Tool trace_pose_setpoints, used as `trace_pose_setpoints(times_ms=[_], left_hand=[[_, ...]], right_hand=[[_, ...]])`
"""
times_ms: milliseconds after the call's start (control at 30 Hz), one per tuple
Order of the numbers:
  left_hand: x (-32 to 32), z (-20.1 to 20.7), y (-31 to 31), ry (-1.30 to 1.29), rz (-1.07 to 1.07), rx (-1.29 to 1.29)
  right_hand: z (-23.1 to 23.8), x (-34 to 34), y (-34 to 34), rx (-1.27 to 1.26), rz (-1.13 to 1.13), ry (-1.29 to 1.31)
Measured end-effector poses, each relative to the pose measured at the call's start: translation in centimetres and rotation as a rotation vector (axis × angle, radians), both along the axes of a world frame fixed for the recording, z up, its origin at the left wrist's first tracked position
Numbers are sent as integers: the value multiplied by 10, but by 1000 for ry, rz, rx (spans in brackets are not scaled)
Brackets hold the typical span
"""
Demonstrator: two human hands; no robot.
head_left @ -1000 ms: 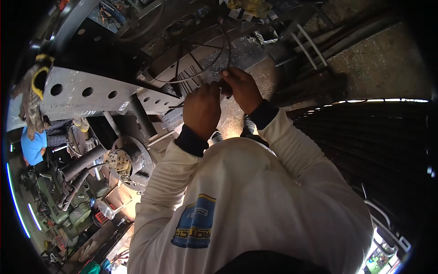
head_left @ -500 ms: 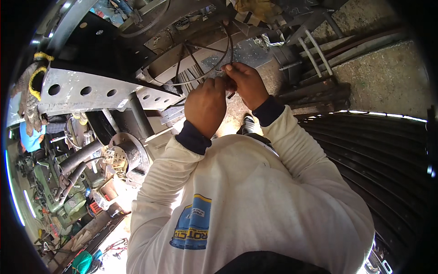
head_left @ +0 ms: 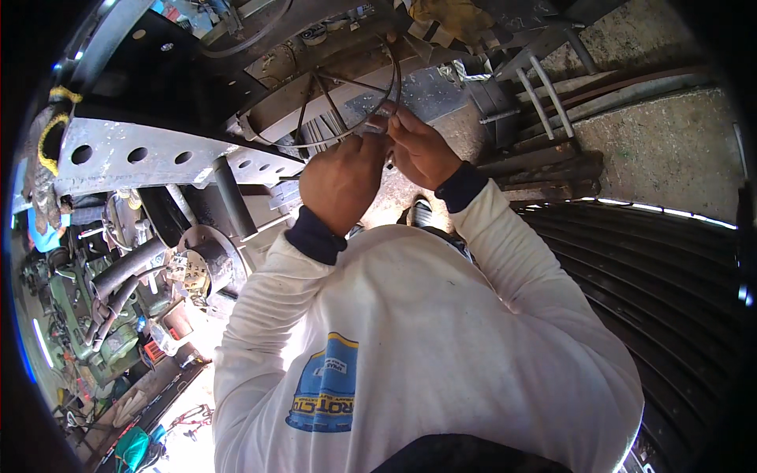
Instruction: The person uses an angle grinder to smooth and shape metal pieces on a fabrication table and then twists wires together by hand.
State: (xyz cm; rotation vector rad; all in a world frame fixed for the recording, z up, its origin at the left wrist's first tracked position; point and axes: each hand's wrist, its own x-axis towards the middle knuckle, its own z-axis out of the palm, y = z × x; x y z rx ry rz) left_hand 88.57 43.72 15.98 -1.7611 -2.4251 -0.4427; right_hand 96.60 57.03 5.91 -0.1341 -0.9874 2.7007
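Observation:
Both hands meet in front of me at a thin, curved dark hoop of rod or cable [head_left: 392, 72]. My left hand [head_left: 341, 180] is closed, its back toward me, beside the hoop's lower curve; its grip is hidden. Against it, my right hand [head_left: 423, 150] is closed with thumb and fingers pinched together, fingertips by the hoop. A small dark end shows between the hands, but what they hold cannot be made out. Thin straight rods [head_left: 330, 102] cross inside the hoop.
A grey steel beam with round holes [head_left: 118, 154] runs along the left, a dark pipe [head_left: 230, 197] below it. Pale metal bars [head_left: 552, 102] stand at upper right, near stacked dark steel lengths [head_left: 544, 177]. Dark corrugated sheeting [head_left: 631, 268] lies right; a cluttered green machine [head_left: 79, 307] stands far left.
My left hand has shifted slightly left and down. My right hand has turned a little, its fingertips now lying closer along the hoop. The whole view has moved slightly.

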Motion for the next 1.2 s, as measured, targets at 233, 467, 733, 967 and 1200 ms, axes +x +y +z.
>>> trace_pose_setpoints(times_ms=[233,467,733,967,1200], left_hand=[[-37,-3,-5,112,-196,146],[-70,1,-4,154,-367,76],[-25,-3,-1,92,-80,74],[-13,-3,10,24,-17,71],[-8,-10,13,-57,-11,35]], right_hand=[[8,-17,-14,-79,-26,87],[-6,-29,-25,31,-230,83],[9,-12,-10,-52,-41,39],[6,-9,-6,-38,-31,-29],[3,-6,-3,-135,-16,-28]])
